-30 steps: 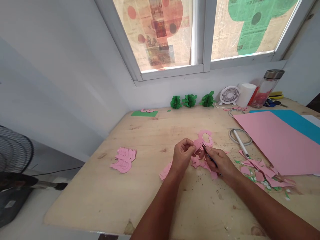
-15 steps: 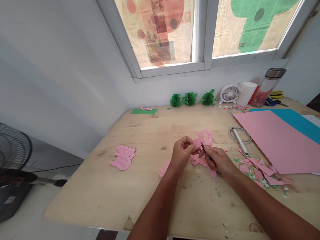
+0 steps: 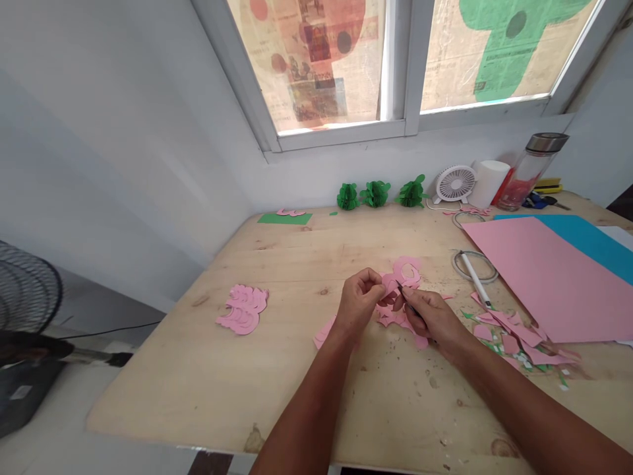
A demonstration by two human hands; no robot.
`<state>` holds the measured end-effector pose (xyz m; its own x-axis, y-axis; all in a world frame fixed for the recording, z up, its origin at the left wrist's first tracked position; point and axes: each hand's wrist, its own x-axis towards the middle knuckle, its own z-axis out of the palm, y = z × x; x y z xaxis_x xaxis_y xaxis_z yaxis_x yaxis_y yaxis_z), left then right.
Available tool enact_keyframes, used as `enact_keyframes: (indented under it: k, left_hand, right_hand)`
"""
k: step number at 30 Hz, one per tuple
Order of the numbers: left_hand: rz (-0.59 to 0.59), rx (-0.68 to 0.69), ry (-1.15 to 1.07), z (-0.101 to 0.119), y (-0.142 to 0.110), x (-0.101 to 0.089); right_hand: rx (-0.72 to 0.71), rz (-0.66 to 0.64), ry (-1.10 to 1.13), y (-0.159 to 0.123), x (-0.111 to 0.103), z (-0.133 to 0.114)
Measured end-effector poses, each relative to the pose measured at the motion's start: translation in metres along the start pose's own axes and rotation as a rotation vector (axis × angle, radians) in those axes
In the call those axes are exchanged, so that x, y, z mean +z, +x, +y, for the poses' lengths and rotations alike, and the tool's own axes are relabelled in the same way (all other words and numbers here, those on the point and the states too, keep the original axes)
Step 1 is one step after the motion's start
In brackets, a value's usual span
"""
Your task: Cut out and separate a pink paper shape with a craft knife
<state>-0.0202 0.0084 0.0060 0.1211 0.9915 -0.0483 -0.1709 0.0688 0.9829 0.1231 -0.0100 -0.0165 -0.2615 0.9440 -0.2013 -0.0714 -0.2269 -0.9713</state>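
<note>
My left hand (image 3: pixel 363 295) pinches the edge of a pink paper cutout (image 3: pixel 389 284) between thumb and fingers, a little above the table. My right hand (image 3: pixel 429 310) is closed around small dark scissors (image 3: pixel 401 290), their tip at the pink paper close to my left fingertips. Most of the handle is hidden by my fingers. Beneath and beyond both hands lie more pink paper pieces (image 3: pixel 393 315), among them a curved one with a hole (image 3: pixel 399 265). Another pink piece (image 3: pixel 324 332) is partly covered by my left forearm.
Stacked pink cutouts (image 3: pixel 243 309) lie to the left. Paper scraps (image 3: pixel 524 343), a white pen (image 3: pixel 475 278) and large pink card (image 3: pixel 539 277) over blue card (image 3: pixel 573 231) are on the right. Green paper ornaments (image 3: pixel 376 194), a small fan (image 3: pixel 455 185) and a glass bottle (image 3: pixel 529 175) line the wall.
The view has shifted slightly. Both hands keep nearly the same place, and the scissors' tip shows a little less than before against the pink paper.
</note>
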Motion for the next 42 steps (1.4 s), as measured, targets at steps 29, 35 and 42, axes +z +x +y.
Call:
enact_keyframes:
  k: [29,35,42]
  left_hand:
    - [0.013,-0.012,0.018,-0.0001,0.0003,-0.0009]
    - [0.002,0.006,0.018,0.0015,-0.0019,-0.0010]
    - [0.013,-0.012,0.018,0.0013,-0.0010,-0.0015]
  right_hand:
    - [0.017,0.006,-0.009,0.0015,-0.0005,0.0024]
    - [0.024,0.012,-0.010,0.0012,-0.0002,0.0023]
    - [0.032,0.029,-0.043,0.0001,0.0014,-0.0009]
